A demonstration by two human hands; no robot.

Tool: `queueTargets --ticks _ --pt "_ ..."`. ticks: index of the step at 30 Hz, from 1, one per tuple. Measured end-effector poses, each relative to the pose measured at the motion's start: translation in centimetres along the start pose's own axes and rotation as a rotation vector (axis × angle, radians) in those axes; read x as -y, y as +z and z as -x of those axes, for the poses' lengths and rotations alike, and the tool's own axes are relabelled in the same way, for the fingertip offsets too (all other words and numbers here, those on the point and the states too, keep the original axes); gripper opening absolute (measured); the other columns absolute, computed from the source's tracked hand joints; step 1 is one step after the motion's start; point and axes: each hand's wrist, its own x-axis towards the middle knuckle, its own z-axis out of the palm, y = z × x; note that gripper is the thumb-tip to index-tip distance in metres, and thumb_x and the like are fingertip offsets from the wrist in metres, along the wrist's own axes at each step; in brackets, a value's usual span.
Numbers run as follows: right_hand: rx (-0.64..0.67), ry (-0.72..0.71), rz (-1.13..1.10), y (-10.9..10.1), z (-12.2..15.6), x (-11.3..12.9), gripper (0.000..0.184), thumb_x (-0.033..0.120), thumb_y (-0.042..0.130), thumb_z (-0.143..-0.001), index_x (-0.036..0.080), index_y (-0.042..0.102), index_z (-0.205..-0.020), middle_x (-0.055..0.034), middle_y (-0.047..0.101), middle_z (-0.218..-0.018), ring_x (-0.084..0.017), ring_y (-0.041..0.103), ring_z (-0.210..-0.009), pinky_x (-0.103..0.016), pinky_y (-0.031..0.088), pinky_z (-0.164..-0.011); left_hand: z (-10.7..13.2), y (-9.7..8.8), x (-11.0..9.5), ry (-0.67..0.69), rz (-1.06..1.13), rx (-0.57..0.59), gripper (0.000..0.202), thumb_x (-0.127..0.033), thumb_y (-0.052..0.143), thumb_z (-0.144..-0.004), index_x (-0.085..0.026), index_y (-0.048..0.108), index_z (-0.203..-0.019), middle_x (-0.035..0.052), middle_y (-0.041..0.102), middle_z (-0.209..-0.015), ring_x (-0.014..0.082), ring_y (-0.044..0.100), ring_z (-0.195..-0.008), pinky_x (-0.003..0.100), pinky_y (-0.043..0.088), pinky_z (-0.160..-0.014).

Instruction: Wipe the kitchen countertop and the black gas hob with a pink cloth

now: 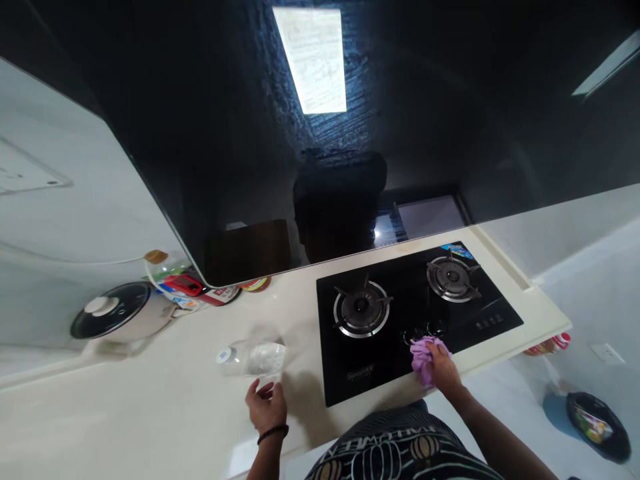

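Observation:
My right hand [445,371] grips a bunched purple cloth [423,359] at the front edge of the black glass gas stove [400,313], just below its control knobs [435,327]. Over the pale counter, left of the stove, is my left hand [267,405], palm up with its fingers apart and slightly curled, holding nothing. Just beyond its fingertips a clear plastic bottle [253,358] with a white cap lies on its side. The stove has two burners, the left burner [362,305] and the right burner [453,275].
A glossy black range hood [240,147] hangs low over the stove. At the counter's back left stand a lidded pot [125,312] and several packages and bottles [200,288]. On the floor at right is a bin with a black liner [597,423].

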Motion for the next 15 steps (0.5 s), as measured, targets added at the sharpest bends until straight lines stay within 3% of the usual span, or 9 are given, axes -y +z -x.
queueTargets --ticks 2,5,10,15 --pt "0.009 0.079 0.09 -1.0 -0.8 -0.4 0.06 0.021 0.047 -0.097 0.03 0.055 -0.156 -0.0128 0.053 -0.159 -0.03 0.058 -0.14 -0.038 0.047 -0.115 0.0 0.2 -0.2 -0.018 0.004 0.017 0.068 -0.043 0.068 -0.069 -0.019 0.054 -0.131 0.0005 0.066 -0.093 0.0226 0.067 -0.08 0.047 0.059 -0.092" --pt "0.035 0.117 0.135 -2.1 -2.7 0.8 0.061 0.021 0.044 -0.1 0.032 0.051 -0.16 -0.0142 0.054 -0.158 -0.028 0.065 -0.13 -0.038 0.05 -0.11 0.1 0.6 -0.6 -0.035 0.021 0.047 0.071 -0.04 0.069 -0.069 -0.017 0.053 -0.135 0.0007 0.066 -0.092 0.0227 0.068 -0.08 0.047 0.059 -0.094" --pt "0.062 0.165 0.125 -2.1 -4.4 2.4 0.065 0.022 0.045 -0.099 0.037 0.046 -0.162 -0.0153 0.058 -0.154 -0.028 0.07 -0.118 -0.042 0.053 -0.104 0.2 0.9 -0.8 -0.037 -0.006 0.053 0.076 -0.038 0.071 -0.07 -0.018 0.051 -0.14 -0.001 0.065 -0.089 0.0235 0.069 -0.08 0.05 0.059 -0.097" --pt "0.026 0.184 0.074 -1.4 -2.4 -0.8 0.063 0.025 0.048 -0.098 0.033 0.051 -0.16 -0.0154 0.057 -0.155 -0.03 0.068 -0.125 -0.042 0.051 -0.107 0.2 0.7 -0.9 -0.064 -0.012 0.063 0.078 -0.035 0.073 -0.068 -0.016 0.053 -0.142 -0.0012 0.065 -0.086 0.0235 0.069 -0.077 0.049 0.059 -0.096"
